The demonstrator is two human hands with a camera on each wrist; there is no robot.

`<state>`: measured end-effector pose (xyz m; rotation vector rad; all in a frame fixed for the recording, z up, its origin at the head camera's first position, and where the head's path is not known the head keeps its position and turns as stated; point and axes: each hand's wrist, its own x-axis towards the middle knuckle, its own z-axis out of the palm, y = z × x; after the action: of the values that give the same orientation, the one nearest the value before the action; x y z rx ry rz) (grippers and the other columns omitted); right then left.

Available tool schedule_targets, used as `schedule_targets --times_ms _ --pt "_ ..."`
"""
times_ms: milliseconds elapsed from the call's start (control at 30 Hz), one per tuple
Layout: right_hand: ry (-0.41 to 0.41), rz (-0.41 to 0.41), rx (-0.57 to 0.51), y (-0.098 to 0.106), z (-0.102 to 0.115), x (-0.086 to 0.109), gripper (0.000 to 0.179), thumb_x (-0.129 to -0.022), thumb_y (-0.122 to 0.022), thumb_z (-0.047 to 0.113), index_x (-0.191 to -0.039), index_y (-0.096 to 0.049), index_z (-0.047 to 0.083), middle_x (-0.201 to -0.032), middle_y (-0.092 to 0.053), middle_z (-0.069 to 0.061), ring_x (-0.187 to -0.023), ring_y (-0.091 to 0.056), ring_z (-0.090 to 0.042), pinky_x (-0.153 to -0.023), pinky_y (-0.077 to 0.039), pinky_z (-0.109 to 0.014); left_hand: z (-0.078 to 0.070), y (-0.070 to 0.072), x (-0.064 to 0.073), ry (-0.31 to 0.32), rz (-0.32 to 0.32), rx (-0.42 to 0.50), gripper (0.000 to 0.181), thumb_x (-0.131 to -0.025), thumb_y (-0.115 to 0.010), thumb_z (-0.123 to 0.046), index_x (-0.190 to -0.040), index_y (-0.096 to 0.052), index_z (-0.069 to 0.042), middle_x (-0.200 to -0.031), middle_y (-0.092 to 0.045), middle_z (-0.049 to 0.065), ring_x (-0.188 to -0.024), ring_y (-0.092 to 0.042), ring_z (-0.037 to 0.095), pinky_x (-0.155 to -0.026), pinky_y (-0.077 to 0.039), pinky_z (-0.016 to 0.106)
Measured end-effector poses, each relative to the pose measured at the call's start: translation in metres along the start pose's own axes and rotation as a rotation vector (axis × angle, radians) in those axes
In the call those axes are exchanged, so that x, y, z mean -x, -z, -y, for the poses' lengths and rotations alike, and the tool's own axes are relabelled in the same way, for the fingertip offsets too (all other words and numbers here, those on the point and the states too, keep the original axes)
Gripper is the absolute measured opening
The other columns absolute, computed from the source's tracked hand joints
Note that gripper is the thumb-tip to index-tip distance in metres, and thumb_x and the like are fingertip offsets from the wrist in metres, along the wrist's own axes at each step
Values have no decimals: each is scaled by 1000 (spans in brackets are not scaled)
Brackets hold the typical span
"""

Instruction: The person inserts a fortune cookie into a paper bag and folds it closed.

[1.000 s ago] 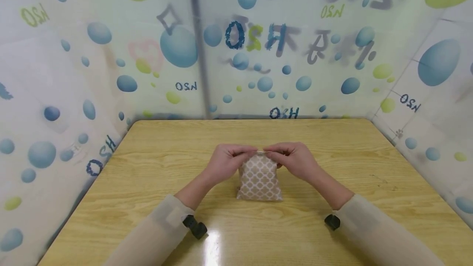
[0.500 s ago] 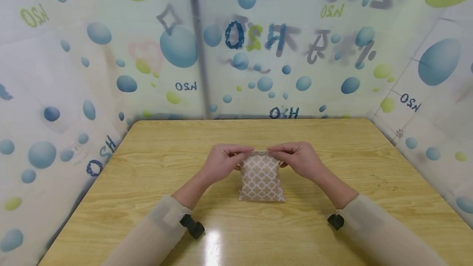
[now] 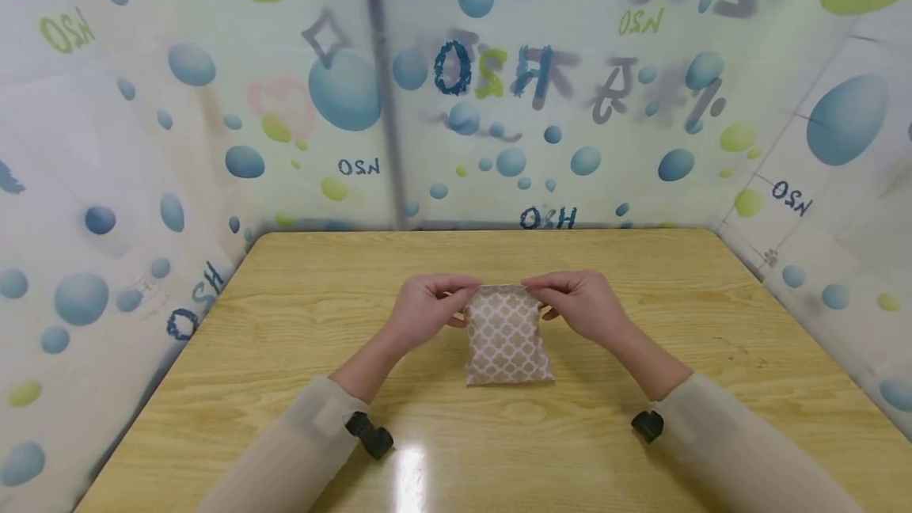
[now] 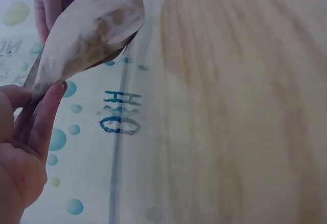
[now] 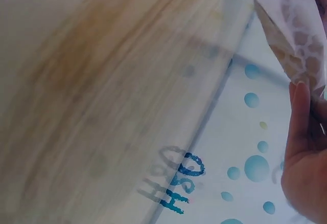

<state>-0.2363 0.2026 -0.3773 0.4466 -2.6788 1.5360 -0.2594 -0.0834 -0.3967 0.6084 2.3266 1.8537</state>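
Note:
A small beige pouch (image 3: 507, 335) with a white lattice pattern stands between my two hands near the table's middle. My left hand (image 3: 423, 311) pinches its upper left corner between thumb and fingers. At the upper right corner, my right hand (image 3: 580, 307) pinches it in the same way. The top edge is stretched straight between the fingertips. From the left wrist view, the pouch (image 4: 92, 29) looks bulged in the middle and narrows toward the pinched corner. The right wrist view shows the pouch (image 5: 294, 29) gripped at its corner. What it contains is hidden.
The wooden table (image 3: 342, 275) extends around the pouch on all sides. Behind it hangs a pale curtain (image 3: 584, 101) printed with blue and green drops, and similar sheets flank both sides. Black strap pieces (image 3: 369, 435) hang at the sleeve cuffs.
My hands have moved apart along the pouch's top, from close together at its middle to the two corners. The top edge has widened and flattened, and the pouch has shifted slightly right.

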Motion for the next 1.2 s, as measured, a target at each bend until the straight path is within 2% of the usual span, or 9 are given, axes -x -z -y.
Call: schedule_targets --times_ms 267,500,700,867,1067,1200 --pt "-43 77 -48 5 -3 -1 33 -110 -69 19 -138 -76 4 -126 -81 -17 -93 -80 -18 -77 -66 -31 0 5 0 -3 -19 -2 23 -107 -70 -8 -126 -83 -4 -127 -81 16 -88 -77 15 -74 -68 36" --pt "-48 79 -41 5 -3 -1 27 -110 -66 13 -132 -80 5 -115 -82 -18 -85 -80 -17 -77 -67 -33 -2 5 1 -33 -19 -33 21 -107 -70 -7 -122 -84 -5 -123 -81 16 -86 -77 14 -72 -67 35" --pt "-87 102 -71 7 -7 -5 34 -113 -62 15 -142 -73 3 -124 -79 -20 -91 -80 -17 -85 -67 -37 2 8 -1 17 18 1 23 -109 -68 -9 -127 -81 -6 -130 -77 16 -89 -76 16 -76 -68 38" --pt "-117 74 -97 9 -10 -5 33 -112 -64 14 -141 -73 1 -123 -80 -20 -93 -81 -17 -87 -67 -37 4 8 -4 55 -40 25 17 -105 -73 -8 -120 -81 -4 -120 -79 15 -90 -77 15 -76 -68 38" --pt "-124 29 -37 6 -6 -6 26 -109 -67 10 -131 -79 2 -116 -82 -19 -90 -82 -23 -88 -67 -46 3 4 -7 2 -105 -53 14 -104 -70 -2 -110 -83 -2 -114 -81 17 -81 -78 22 -76 -68 40" --pt "-139 28 16 6 -4 -10 25 -110 -66 11 -129 -80 3 -110 -83 -16 -91 -82 -25 -88 -67 -46 1 3 -9 12 -118 -72 15 -105 -69 -2 -110 -83 -3 -115 -81 16 -79 -78 21 -76 -68 37"
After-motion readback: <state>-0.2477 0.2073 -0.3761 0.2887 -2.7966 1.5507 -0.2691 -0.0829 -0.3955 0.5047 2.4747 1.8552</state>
